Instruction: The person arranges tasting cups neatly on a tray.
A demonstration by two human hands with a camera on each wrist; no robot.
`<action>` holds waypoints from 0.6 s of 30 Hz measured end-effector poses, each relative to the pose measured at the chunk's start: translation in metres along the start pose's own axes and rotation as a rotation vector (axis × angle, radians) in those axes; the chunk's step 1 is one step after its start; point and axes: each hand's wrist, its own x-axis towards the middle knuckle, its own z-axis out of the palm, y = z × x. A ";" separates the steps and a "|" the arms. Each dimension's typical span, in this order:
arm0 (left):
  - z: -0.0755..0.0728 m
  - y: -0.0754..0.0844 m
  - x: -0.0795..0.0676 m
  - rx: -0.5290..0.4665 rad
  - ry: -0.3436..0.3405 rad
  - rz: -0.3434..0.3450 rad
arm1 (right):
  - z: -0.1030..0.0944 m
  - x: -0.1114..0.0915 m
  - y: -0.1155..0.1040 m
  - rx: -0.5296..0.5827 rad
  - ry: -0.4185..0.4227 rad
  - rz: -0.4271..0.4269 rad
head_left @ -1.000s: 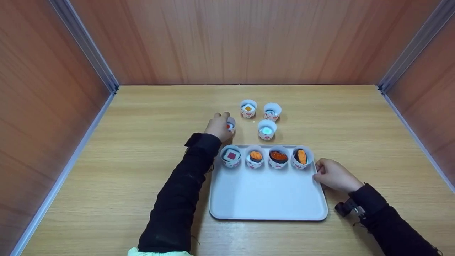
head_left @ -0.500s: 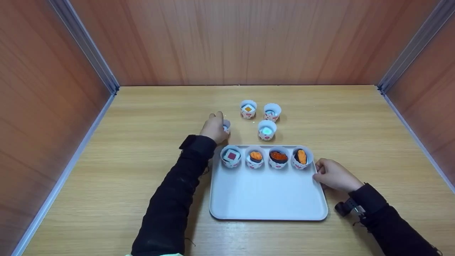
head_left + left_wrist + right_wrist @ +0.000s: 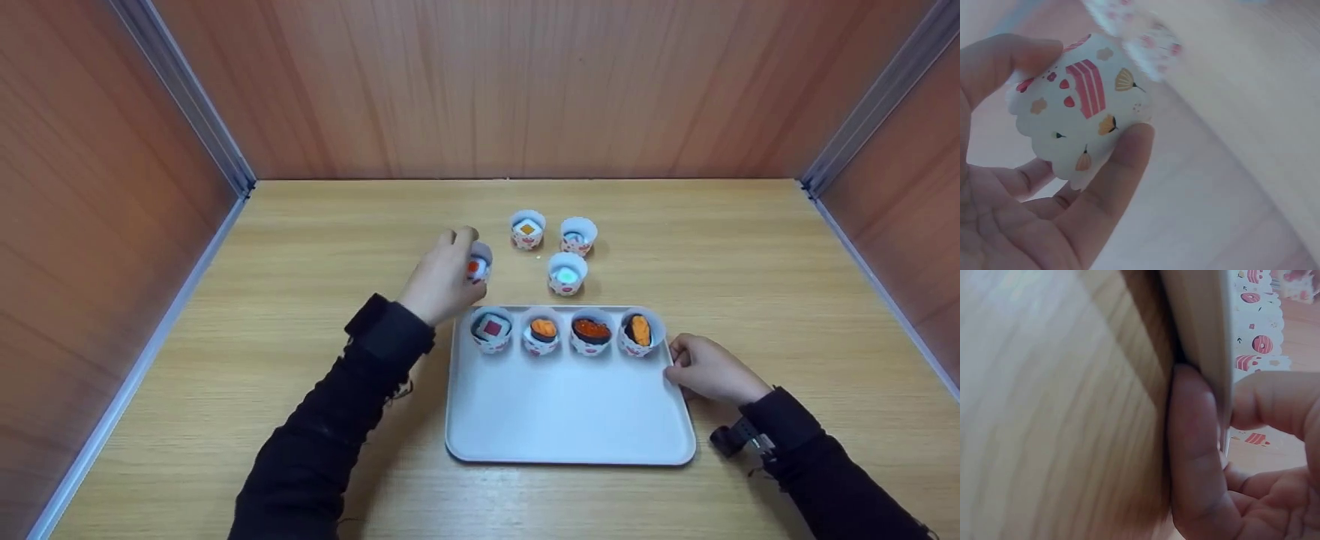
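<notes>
My left hand (image 3: 444, 277) grips a small printed paper cup (image 3: 1086, 101) between thumb and fingers, beyond the tray's back left corner. Inside that cup a white piece with a red spot shows in the head view. My right hand (image 3: 716, 369) pinches the right rim of the white tray (image 3: 570, 420), thumb on top and a finger underneath. Along the tray's back edge stand several cups in a row: one with a square sushi roll (image 3: 492, 327), one with an orange-topped piece (image 3: 544, 329), one with red roe sushi (image 3: 591, 330), one with another orange-topped piece (image 3: 638, 330).
Behind the tray, three more paper cups stand on the wooden table (image 3: 337, 225): a cup with a square orange-centred roll (image 3: 527, 229), a cup at the back right (image 3: 578, 235) and a cup with a pale green piece (image 3: 567, 274). Wooden panels (image 3: 525, 90) enclose the table.
The left hand first shifted slightly left with its cup, then its wrist swung out to the left and the cup tilted. The right hand has stayed at the tray's rim.
</notes>
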 end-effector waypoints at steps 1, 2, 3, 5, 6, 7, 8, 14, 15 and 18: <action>-0.001 0.004 -0.006 -0.007 0.001 0.020 | 0.000 0.000 0.000 0.001 0.000 0.002; -0.001 0.007 -0.013 -0.012 0.000 0.041 | 0.001 0.001 0.000 0.003 0.000 0.003; -0.001 0.010 -0.019 -0.014 -0.003 0.061 | 0.001 0.001 0.001 0.004 0.001 0.005; 0.001 0.015 -0.033 -0.007 -0.006 0.111 | 0.001 0.001 0.001 0.004 -0.001 0.009; 0.003 0.017 -0.039 -0.001 -0.009 0.137 | 0.000 0.001 0.001 0.000 -0.003 0.004; 0.005 0.018 -0.046 0.004 -0.014 0.163 | 0.000 0.000 0.001 -0.002 -0.004 0.003; 0.007 0.019 -0.052 0.010 -0.023 0.187 | 0.000 0.000 0.001 -0.007 -0.004 0.001; 0.024 0.017 -0.082 0.010 -0.174 0.214 | -0.001 0.000 0.000 -0.036 0.007 -0.008; 0.027 0.015 -0.085 0.007 -0.205 0.200 | -0.001 0.000 0.000 -0.036 0.007 -0.008; 0.037 0.010 -0.093 -0.003 -0.276 0.162 | -0.001 0.000 0.000 -0.038 0.009 -0.005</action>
